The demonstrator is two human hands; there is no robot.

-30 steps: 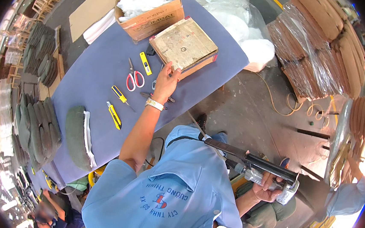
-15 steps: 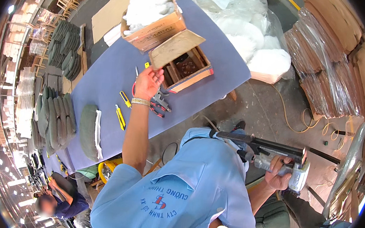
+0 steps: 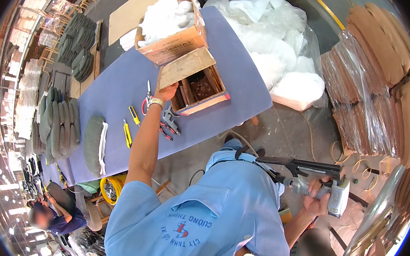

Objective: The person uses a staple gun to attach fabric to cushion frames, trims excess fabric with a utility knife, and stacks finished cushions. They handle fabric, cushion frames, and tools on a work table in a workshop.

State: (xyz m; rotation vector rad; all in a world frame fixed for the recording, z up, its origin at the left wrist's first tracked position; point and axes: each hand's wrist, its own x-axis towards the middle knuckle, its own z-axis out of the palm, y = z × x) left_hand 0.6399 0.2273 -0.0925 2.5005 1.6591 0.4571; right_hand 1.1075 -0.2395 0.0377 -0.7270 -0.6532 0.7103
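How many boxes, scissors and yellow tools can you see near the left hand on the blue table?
Boxes: 2 (white-filled box, lidded box)
Scissors: 1
Yellow tools: 2 (longer tool, shorter tool)
Total: 5

Wooden box [image 3: 204, 105] on blue tabletop [image 3: 247, 78], tan lid [image 3: 186, 70] tilted up; black-and-silver gun-shaped tool [image 3: 320, 167] held off tabletop.

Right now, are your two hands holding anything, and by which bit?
Yes: the left hand holds the box lid by its near left corner, and the right hand grips the tool around its grey handle.
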